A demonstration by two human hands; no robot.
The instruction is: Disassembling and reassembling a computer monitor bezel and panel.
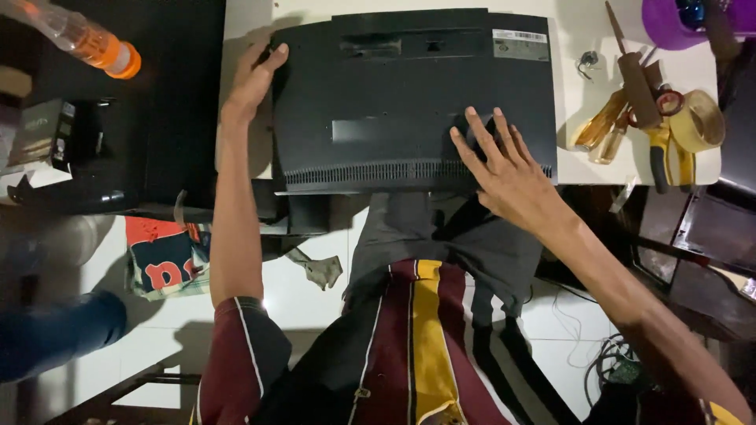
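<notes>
A white desk [579, 157] is standing over a pale tiled floor [299, 299], carrying a black monitor back [409, 94] lying face down, its near edge overhanging slightly. Tape rolls [697, 118] and tools are crowding the right end. The left hand [253, 79] is gripping the monitor's far left corner; the right hand [508, 169] is pressing flat, fingers spread, on its near right part.
</notes>
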